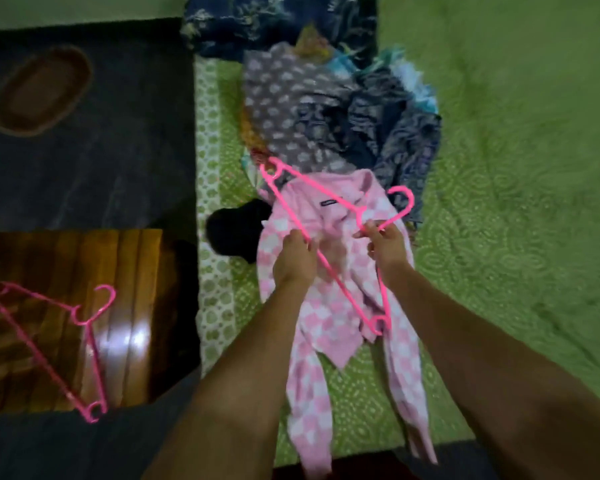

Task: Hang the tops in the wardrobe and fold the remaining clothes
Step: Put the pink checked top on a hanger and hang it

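Observation:
A pink and white checked top (329, 327) hangs from my hands over the green bed, its sleeves trailing toward me. A pink plastic hanger (312, 188) lies across its collar area. My left hand (295, 258) grips the hanger's long bar together with the top's fabric. My right hand (385, 244) pinches the hanger just below its hook. Behind the top lies a heap of clothes (326, 109): a grey piece with pale blotches, dark blue patterned pieces, a light blue one. A black garment (236, 226) sits to the left of the top.
A green patterned bedspread (499, 202) covers the bed to the right. A second pink hanger (49, 344) lies on a shiny wooden stool (129, 306) at the left. A dark floor with an oval brown mat (40, 90) is beyond it.

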`<state>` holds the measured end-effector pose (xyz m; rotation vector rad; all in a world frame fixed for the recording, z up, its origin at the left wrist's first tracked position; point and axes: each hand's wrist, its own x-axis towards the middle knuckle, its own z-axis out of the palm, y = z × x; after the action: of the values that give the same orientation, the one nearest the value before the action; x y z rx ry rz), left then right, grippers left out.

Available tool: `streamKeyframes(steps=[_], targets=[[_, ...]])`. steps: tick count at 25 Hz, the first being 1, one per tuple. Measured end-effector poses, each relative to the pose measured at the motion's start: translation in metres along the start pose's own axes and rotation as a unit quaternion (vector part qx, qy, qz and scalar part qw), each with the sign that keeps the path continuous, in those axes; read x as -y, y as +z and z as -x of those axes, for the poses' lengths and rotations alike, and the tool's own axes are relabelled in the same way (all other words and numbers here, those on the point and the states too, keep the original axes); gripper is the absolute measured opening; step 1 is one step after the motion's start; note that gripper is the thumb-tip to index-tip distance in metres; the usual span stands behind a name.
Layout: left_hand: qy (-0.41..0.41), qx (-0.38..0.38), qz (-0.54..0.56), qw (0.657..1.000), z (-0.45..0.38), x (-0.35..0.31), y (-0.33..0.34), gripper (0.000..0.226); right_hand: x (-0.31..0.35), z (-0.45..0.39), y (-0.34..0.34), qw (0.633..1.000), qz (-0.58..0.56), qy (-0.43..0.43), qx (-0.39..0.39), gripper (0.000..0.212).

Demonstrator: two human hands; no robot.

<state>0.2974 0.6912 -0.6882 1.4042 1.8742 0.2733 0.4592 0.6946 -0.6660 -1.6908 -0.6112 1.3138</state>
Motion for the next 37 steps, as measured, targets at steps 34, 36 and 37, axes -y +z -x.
streamKeyframes(steps=[34,36,37], targets=[[0.072,0.05,-0.301,0.95,0.023,-0.127,-0.053,0.076,0.079,-0.048,-0.083,0.944,0.202,-0.063,0.251,0.02],[0.107,0.033,-0.265,0.958,0.048,-0.139,-0.043,0.076,0.08,-0.036,-0.079,0.944,0.218,-0.068,0.239,0.012],[0.117,0.025,-0.244,0.962,0.06,-0.142,-0.041,0.078,0.082,-0.029,-0.079,0.941,0.227,-0.07,0.24,0.005]])
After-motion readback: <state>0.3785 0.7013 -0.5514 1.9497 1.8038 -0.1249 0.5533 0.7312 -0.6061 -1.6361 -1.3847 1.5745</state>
